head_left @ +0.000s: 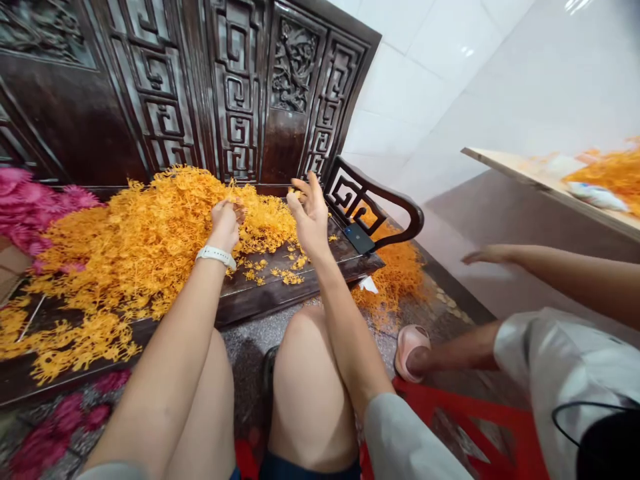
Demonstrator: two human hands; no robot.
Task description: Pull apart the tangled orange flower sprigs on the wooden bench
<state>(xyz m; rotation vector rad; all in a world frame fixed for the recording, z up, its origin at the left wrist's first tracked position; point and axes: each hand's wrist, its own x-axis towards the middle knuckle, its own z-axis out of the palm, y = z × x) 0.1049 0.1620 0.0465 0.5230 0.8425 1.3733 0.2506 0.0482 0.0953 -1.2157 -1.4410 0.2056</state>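
Note:
A large heap of orange-yellow artificial flower pieces (155, 233), thin and spidery, lies on a dark wooden bench (280, 293). My left hand (225, 223), with a white band on the wrist, is at the right part of the heap. Its fingers are curled together, and what they hold is hidden. My right hand (311, 220) is raised over the bench to the right of it, fingers apart. A bit of orange shows between its thumb and forefinger; I cannot tell whether it touches them. Small loose flower pieces (287, 275) lie scattered below the hands.
Pink artificial flowers (35, 207) are at the left. A dark phone (359, 238) rests by the carved armrest (400, 200). More orange pieces (395, 273) lie on the floor beyond. At the right, another person's hand (487, 255) reaches out near a red stool (465, 413) and a wooden board (530, 180).

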